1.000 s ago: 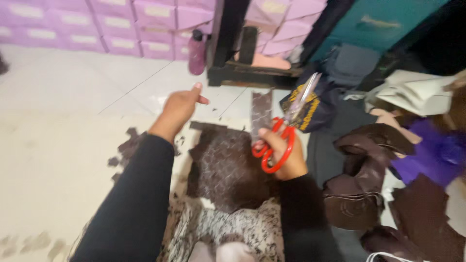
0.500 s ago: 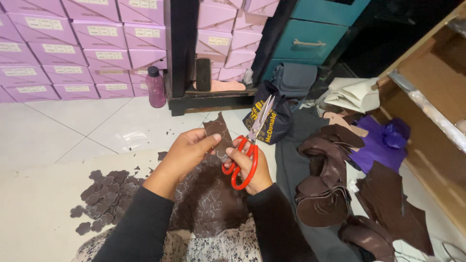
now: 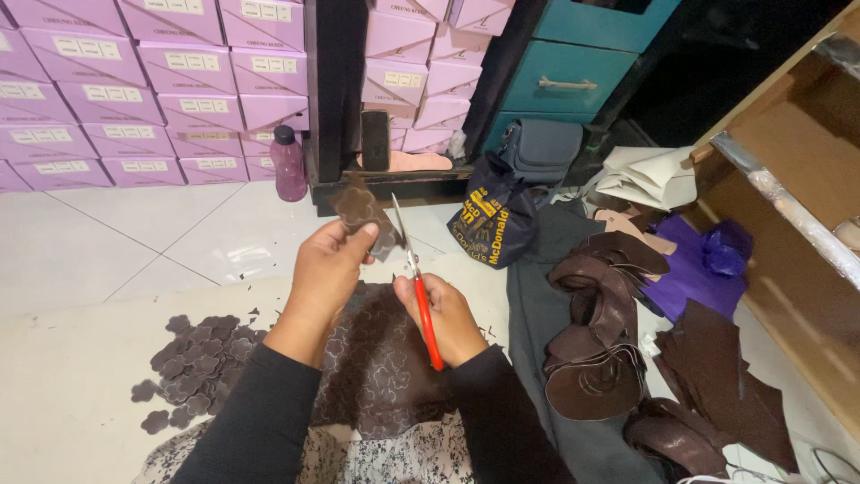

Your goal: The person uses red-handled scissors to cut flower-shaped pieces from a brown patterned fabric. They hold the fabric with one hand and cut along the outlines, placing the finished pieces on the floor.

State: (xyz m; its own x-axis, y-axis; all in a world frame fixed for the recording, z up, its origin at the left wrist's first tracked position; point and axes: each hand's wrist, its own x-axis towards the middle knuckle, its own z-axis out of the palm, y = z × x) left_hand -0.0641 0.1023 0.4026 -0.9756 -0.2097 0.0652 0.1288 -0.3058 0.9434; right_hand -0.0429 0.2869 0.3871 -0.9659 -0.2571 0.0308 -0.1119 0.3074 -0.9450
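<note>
Head view: left hand (image 3: 327, 269) pinches a brown flower-shaped leather piece (image 3: 363, 211), right hand (image 3: 448, 318) grips red-handled scissors (image 3: 414, 278).

The tiled floor (image 3: 134, 233) bears brown flower cutouts (image 3: 193, 358), curled leather pieces (image 3: 600, 350) and a pink bottle (image 3: 288, 163).

Your left hand (image 3: 324, 273) left of your right hand (image 3: 448, 315); scissors (image 3: 414, 278) in right, blades up beside leather piece (image 3: 363, 211) pinched in left. Embossed leather sheet (image 3: 381, 367) on your lap, beneath both hands. Pile of cut flower shapes (image 3: 193, 358) on floor to your left. Bottle (image 3: 288, 163) and stacked boxes (image 3: 134, 81) ahead left. Bag (image 3: 491, 215) ahead right. Curled leather strips (image 3: 600, 332) on floor right.
</note>
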